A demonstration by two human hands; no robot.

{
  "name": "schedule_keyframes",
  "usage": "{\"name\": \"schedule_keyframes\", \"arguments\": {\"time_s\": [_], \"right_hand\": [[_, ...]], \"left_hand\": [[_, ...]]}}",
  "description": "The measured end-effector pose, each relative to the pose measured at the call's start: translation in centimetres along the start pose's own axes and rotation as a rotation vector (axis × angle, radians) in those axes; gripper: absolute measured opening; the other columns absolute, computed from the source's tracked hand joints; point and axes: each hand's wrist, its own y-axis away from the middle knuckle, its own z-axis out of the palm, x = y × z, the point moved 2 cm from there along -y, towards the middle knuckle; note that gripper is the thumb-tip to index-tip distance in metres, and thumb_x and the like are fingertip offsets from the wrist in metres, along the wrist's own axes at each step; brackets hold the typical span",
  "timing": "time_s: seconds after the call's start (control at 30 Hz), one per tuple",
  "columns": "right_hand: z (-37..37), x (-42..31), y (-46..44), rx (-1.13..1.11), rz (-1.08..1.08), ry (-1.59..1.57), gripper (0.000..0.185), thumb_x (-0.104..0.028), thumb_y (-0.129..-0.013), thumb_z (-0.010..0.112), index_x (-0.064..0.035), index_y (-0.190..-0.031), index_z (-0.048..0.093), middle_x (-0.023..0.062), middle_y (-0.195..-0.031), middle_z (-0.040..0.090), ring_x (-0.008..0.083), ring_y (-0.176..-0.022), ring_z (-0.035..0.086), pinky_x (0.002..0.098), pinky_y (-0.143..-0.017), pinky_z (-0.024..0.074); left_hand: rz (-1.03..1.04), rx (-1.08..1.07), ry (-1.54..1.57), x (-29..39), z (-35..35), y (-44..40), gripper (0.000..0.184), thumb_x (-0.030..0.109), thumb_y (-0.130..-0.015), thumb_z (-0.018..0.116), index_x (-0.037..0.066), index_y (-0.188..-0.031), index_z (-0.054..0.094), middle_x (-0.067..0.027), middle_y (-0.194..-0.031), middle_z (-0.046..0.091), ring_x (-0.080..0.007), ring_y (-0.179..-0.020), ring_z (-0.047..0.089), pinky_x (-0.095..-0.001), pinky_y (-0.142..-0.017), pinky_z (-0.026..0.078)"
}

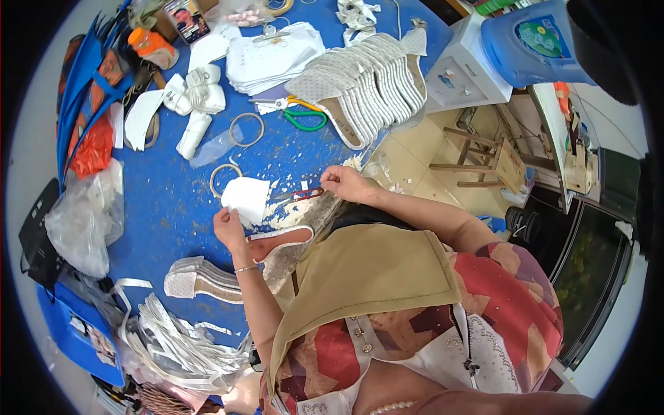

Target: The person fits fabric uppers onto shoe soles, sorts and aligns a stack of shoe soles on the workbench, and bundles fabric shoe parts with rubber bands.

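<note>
Blue water jug (505, 45), green label (541, 37) facing out, overlaps white boxy unit (484, 76) at upper right. Wooden stool (510, 166) stands on beige tiled floor (401, 159) below, near second worktop (548, 124). Dark-framed glass panel (596, 277) fills far right. Along left side, red plastic bag (93, 146) sits just above crumpled clear plastic bag (86, 218), with flat black object (40, 235) beside it. Lower down, blue plastic tub (59, 321) holds small pieces. Orange-topped bottle (153, 48) lies near dark printed card (187, 19) at upper left.
</note>
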Motion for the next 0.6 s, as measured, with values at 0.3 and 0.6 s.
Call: {"name": "schedule_keyframes", "arguments": {"time_s": [0.3, 0.6], "right_hand": [[-7.9, -1.1, 0.0, 0.053, -0.031, -0.154, 0.004, -0.005, -0.085, 0.058, -0.0044, -0.083, 0.062, -0.002, -0.069, 0.055, 0.0062, -0.06, 0.045, 0.0184, -0.057, 0.0386], [-14.9, -2.1, -2.1, 0.237, -0.018, -0.212, 0.007, -0.009, -0.083, 0.06, -0.0034, -0.084, 0.064, -0.0015, -0.069, 0.056, 0.0075, -0.061, 0.045, 0.0204, -0.057, 0.0395]], "left_hand": [[0.212, -0.078, 0.186, 5.0, 5.1, 4.8, 0.02, 0.004, -0.084, 0.059, 0.0, -0.103, 0.061, -0.0073, -0.084, 0.065, -0.0132, -0.074, 0.058, -0.0235, -0.07, 0.048], [0.145, -0.344, 0.236, 10.4, 13.1, 7.2, 0.015, 0.003, -0.086, 0.058, -0.001, -0.1, 0.063, -0.0062, -0.087, 0.065, -0.0114, -0.075, 0.058, -0.0218, -0.073, 0.048]]}}
